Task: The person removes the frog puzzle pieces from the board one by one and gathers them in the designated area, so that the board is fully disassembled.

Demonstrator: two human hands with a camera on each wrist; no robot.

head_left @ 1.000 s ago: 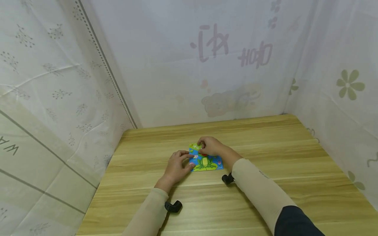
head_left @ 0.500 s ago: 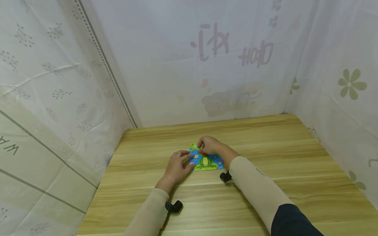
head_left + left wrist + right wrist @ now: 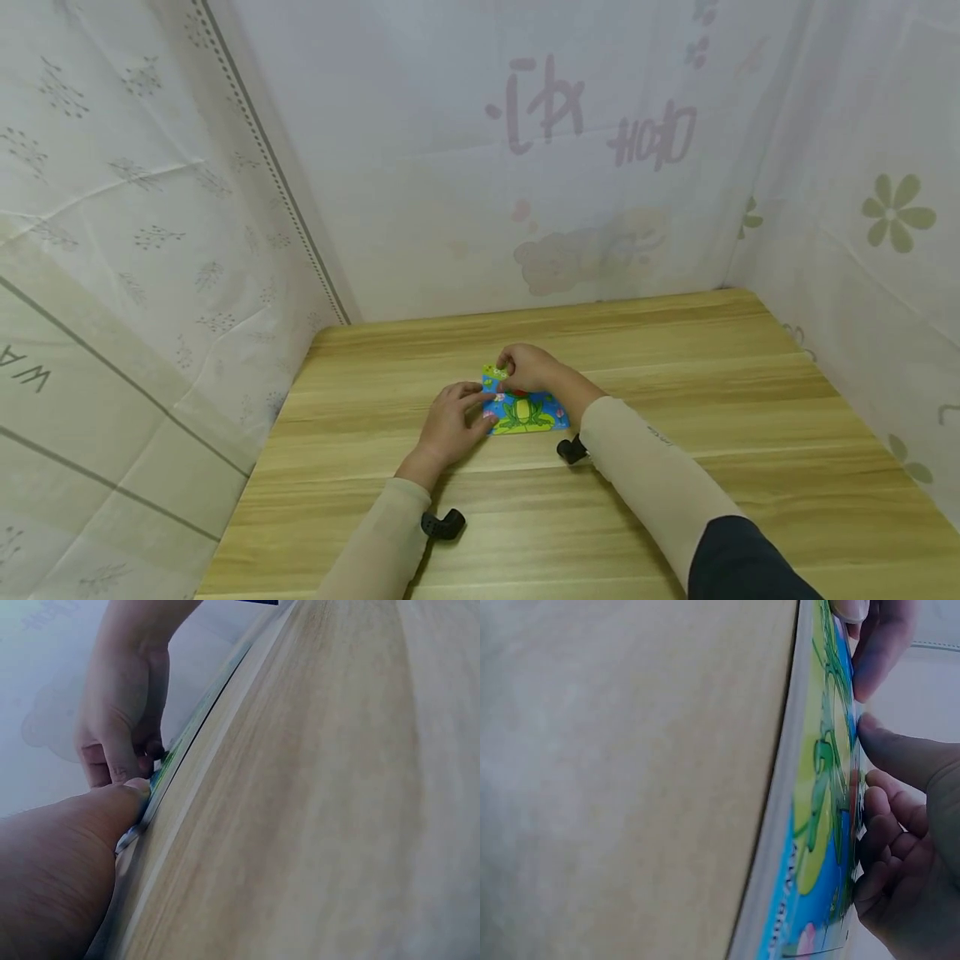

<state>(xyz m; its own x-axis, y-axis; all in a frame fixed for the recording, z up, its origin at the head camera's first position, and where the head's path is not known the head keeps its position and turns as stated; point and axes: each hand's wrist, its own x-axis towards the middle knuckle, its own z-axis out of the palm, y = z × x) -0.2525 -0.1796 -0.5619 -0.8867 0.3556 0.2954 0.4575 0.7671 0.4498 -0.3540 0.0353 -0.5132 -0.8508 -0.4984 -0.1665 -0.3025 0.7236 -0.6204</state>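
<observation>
Beige slvs (image 3: 645, 467) L+R, R w/ tiny dk print (image 3: 660, 435) (can't read it) & navy cloth (image 3: 742, 562) above; bent blk wrist cams (image 3: 444, 525).

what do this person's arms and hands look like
Left hand and right hand are bare. Beige sleeves cover both forearms; the right has small, illegible dark lettering and a dark navy sleeve above. A bent black device sits at each wrist.

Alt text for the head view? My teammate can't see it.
A person's left hand touches the left edge of a flat, blue-and-green cartoon-frog board on a yellowish wood-grain table; the right hand covers part of the board. Pale printed cloth hangs behind.
</observation>
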